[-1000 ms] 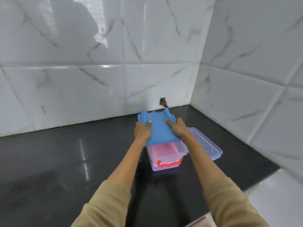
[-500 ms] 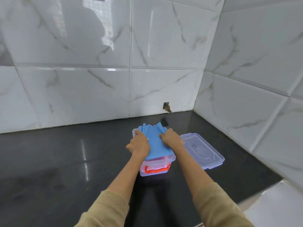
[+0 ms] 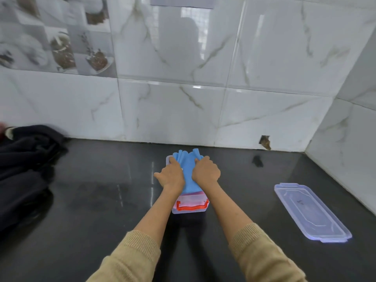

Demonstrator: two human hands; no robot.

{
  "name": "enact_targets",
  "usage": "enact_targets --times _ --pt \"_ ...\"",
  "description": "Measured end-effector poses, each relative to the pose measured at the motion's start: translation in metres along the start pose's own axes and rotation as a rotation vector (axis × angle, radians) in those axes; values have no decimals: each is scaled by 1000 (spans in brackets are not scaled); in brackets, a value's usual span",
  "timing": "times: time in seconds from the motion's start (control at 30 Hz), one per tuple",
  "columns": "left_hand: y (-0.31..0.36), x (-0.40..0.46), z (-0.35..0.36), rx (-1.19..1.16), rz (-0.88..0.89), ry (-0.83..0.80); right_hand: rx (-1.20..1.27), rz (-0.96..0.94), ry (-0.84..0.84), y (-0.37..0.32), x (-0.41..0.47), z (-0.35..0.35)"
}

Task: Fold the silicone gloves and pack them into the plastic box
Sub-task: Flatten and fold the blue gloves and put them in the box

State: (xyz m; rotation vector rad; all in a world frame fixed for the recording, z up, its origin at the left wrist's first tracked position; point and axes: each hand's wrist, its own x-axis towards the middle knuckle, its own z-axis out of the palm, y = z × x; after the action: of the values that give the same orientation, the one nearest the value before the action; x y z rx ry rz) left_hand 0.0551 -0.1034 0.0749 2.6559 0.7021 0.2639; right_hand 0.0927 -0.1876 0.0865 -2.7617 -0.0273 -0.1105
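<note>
A folded blue silicone glove (image 3: 188, 171) lies on top of the clear plastic box (image 3: 190, 208), which has an orange handle at its near end and something pink inside. The glove's finger ends stick out past the box's far rim. My left hand (image 3: 172, 176) presses on the glove's left side and my right hand (image 3: 206, 171) presses on its right side. Both hands hold the glove down into the box.
The box's clear lid (image 3: 311, 212) lies flat on the black counter (image 3: 91, 200) to the right. A dark cloth heap (image 3: 24, 159) sits at the far left against the tiled wall. The wall corner closes off the right side.
The glove came down from above the box onto it, and both hands now press it in. The camera view shifted left, so the lid appears farther right and the dark cloth is visible.
</note>
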Motion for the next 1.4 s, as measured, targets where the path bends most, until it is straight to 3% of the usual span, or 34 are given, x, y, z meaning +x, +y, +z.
enact_targets --times 0.17,0.3,0.43,0.57,0.77,0.93,1.2,1.4 --pt "-14 3 3 124 13 93 -64 -54 91 -16 -9 20" --pt "-14 0 10 261 110 176 -108 -171 55 -10 -18 35" --pt "-15 2 12 371 198 172 -175 -264 9 -7 -15 40" --pt "-15 3 13 416 250 166 -205 -308 87 -9 -14 37" --pt "-19 7 14 382 248 118 -403 -342 195 -8 -10 35" --pt "-18 9 13 489 355 69 -650 -448 100 8 1 34" --pt "-14 12 17 730 228 -160 -875 -372 -101 4 8 29" --pt "-8 11 21 922 195 -264 -1209 -361 -109 -6 4 36"
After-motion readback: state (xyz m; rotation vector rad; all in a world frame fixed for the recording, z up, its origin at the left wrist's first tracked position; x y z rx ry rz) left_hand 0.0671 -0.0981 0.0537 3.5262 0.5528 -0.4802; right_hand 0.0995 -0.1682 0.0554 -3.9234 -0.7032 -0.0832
